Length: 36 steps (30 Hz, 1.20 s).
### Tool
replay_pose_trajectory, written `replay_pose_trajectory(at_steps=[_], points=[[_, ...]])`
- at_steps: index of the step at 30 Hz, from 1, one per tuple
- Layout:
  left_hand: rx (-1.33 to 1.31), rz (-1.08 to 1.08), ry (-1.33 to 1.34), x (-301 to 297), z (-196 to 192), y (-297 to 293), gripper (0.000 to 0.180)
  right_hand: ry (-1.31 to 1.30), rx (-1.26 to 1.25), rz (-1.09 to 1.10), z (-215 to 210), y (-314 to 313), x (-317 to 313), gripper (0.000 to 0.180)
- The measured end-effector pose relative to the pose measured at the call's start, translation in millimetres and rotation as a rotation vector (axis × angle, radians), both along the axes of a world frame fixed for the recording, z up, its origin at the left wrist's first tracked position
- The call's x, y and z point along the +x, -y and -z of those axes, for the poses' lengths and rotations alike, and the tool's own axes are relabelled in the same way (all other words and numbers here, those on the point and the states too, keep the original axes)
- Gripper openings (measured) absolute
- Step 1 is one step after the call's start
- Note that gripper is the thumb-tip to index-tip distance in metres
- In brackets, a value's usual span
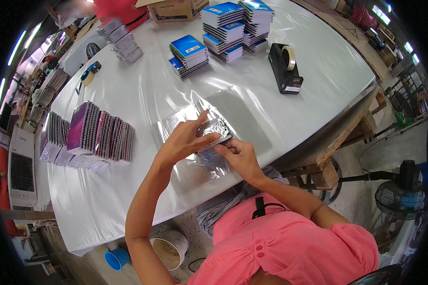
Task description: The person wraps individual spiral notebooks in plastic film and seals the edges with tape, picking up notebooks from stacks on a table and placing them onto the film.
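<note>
On the table in front of me lies a small dark-edged bundle (217,127), glossy under clear plastic film (195,173); it looks like a notebook, though glare and my fingers hide much of it. My left hand (185,138) rests over its left side, index finger and thumb spread apart, the thumb lying across the top. At the bundle's near right corner my right hand (241,156) is closed, thumb and fingertips pinching the film edge. A flat greyish clear sheet (245,114) lies beneath and to the right.
Purple spiral notebooks (83,128) stand in rows at left. Blue spiral notebooks (189,46) are piled at the far side, near a cardboard box (176,12). A black tape dispenser (283,71) stands right of them. Another tape roll (87,77) lies far left. Buckets (171,247) sit below the table edge.
</note>
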<state>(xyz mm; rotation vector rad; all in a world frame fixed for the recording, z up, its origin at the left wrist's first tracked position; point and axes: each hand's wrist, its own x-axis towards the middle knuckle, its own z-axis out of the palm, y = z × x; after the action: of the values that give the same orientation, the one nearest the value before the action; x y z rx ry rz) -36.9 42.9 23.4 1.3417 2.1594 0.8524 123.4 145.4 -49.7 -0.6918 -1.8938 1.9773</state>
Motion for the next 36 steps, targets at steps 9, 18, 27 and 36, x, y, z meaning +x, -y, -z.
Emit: replay_pose_trajectory(at_steps=[9, 18, 27, 36], points=[[0.235, -0.248, 0.672, -27.4, 17.1, 0.8, 0.065, 0.199, 1.015, -0.533, -11.1, -14.7, -2.7, 0.025], [0.786, -0.752, 0.726, -32.5, 49.3, 28.1, 0.067, 0.549, 2.323, -1.647, -48.5, 70.3, -99.7, 0.044], [0.884, -0.907, 0.683, 13.0, 74.7, 119.9, 0.067, -0.073, 0.867, -1.014, -88.3, -87.4, -80.4, 0.087], [0.650, -0.446, 0.306, 26.7, 104.9, 43.7, 0.146, -0.340, 0.013, -0.431, 37.0, -64.8, -52.4, 0.085]])
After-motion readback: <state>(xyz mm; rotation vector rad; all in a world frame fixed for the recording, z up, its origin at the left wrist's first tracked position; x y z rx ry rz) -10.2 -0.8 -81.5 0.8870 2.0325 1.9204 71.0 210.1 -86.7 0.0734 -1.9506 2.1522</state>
